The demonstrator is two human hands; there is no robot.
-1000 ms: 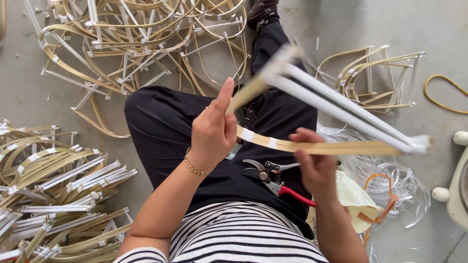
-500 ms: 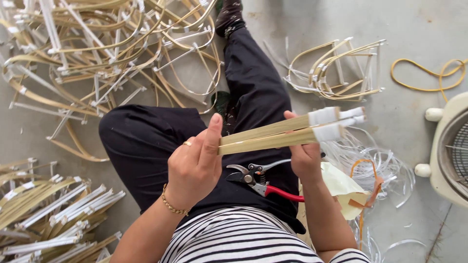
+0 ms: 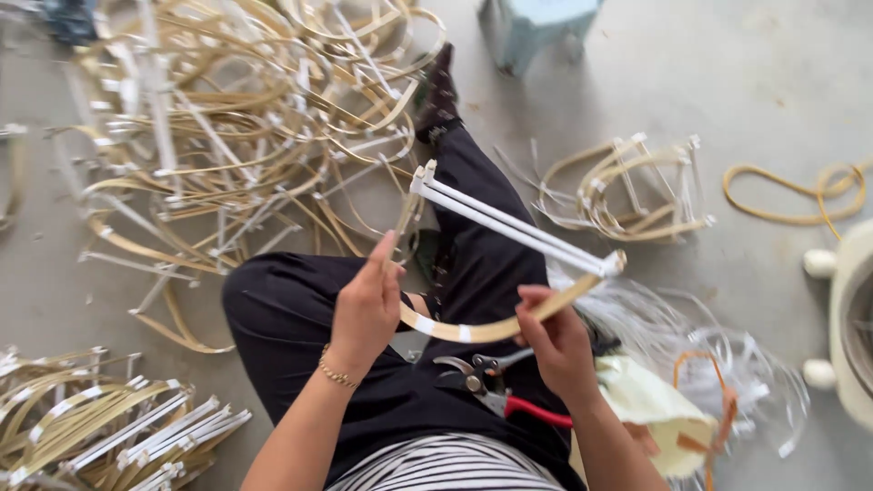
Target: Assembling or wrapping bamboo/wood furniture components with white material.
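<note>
Tan, the bent strip point(image 3: 473, 329) at frame centre is now bowed open between the clenched left hand point(image 3: 366, 307) and right hand point(image 3: 556, 345); half a second ago it was gripped folded flat.

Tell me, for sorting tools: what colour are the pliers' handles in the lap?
Red, on the pliers; head view shows it best.
</note>
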